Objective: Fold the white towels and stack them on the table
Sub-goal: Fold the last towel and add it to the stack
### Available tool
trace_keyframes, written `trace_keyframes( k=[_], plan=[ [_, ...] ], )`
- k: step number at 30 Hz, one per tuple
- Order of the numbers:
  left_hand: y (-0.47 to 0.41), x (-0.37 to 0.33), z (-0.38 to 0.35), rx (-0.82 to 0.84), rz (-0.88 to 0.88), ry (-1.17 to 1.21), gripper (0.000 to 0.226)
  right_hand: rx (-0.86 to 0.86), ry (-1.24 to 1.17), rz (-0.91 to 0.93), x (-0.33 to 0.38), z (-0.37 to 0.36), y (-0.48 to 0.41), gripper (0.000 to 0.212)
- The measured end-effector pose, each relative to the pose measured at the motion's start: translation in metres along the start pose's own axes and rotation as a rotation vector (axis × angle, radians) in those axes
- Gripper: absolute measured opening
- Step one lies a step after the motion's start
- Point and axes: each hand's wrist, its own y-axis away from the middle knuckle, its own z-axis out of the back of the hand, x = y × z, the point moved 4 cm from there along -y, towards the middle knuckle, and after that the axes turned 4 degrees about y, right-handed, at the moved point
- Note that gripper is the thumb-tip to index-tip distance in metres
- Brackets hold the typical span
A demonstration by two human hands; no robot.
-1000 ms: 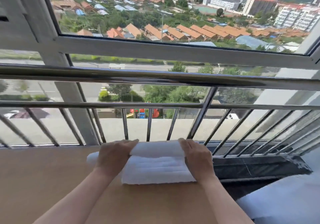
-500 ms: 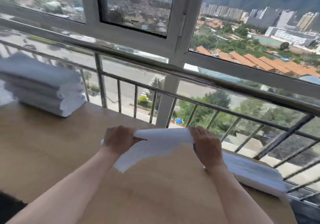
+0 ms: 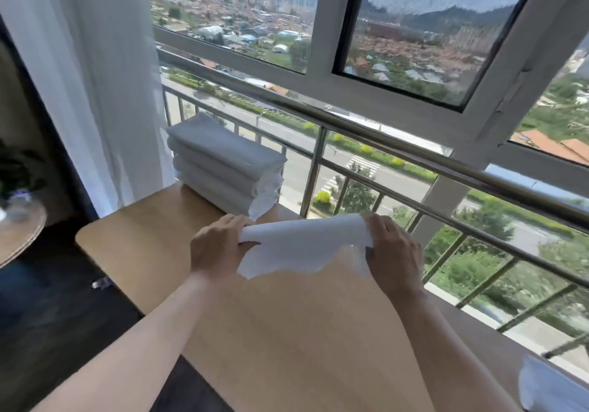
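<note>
I hold a folded white towel [image 3: 302,242] above the wooden table [image 3: 287,332], one end in each hand. My left hand [image 3: 216,246] grips its left end and my right hand [image 3: 392,252] grips its right end. The towel's lower edge hangs loose over the tabletop. A stack of several folded white towels [image 3: 223,169] sits on the table's far left corner, just beyond my left hand. Another white towel [image 3: 551,386] shows at the bottom right edge of the view.
A metal railing [image 3: 382,144] and window frame run along the table's far side. A white curtain [image 3: 89,77] hangs left of the stack. A round side table [image 3: 19,233] stands at the left over dark floor [image 3: 47,316].
The view has swung left, bringing the towel stack close in front. Both hands have carried the folded towel leftward toward the stack, lifted off the table.
</note>
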Motion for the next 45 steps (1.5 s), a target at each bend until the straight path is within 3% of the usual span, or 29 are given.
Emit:
trace_keyframes(
  k=[11, 15, 18, 25, 32, 35, 37, 41, 43, 45],
  plan=[
    [-0.160, 0.125, 0.000, -0.071, 0.082, 0.096, 0.027, -0.106, -0.228, -0.147, 0.068, -0.101, -0.137, 0.055],
    [-0.230, 0.158, 0.006, -0.107, 0.174, 0.261, 0.033, -0.157, -0.230, -0.184, 0.083, -0.119, -0.188, 0.050],
    [-0.271, 0.170, 0.010, -0.136, 0.146, 0.370, 0.033, -0.154, -0.242, -0.190, 0.090, -0.126, -0.222, 0.045],
    [-0.365, 0.194, 0.007, -0.160, 0.056, 0.499, 0.033, -0.291, -0.097, -0.153, 0.115, -0.126, -0.286, 0.035],
    [-0.457, 0.247, -0.016, -0.116, -0.033, 0.543, 0.040, -0.235, 0.078, -0.276, 0.159, -0.155, -0.335, 0.043],
    [-0.503, 0.270, -0.029, -0.026, -0.039, 0.523, 0.037, -0.114, 0.187, -0.316, 0.184, -0.177, -0.361, 0.040],
    [-0.532, 0.282, -0.033, -0.003, -0.098, 0.488, 0.034, -0.050, 0.241, -0.314, 0.198, -0.192, -0.380, 0.037],
    [-0.580, 0.287, -0.026, -0.103, -0.243, 0.413, 0.031, -0.218, 0.359, -0.244, 0.211, -0.189, -0.418, 0.046],
    [-0.580, 0.293, -0.023, -0.219, -0.408, 0.402, 0.026, -0.297, 0.406, -0.245, 0.214, -0.189, -0.417, 0.051],
    [-0.564, 0.308, -0.034, -0.145, -0.597, 0.416, 0.031, -0.292, 0.385, -0.264, 0.217, -0.203, -0.399, 0.051]
  ],
)
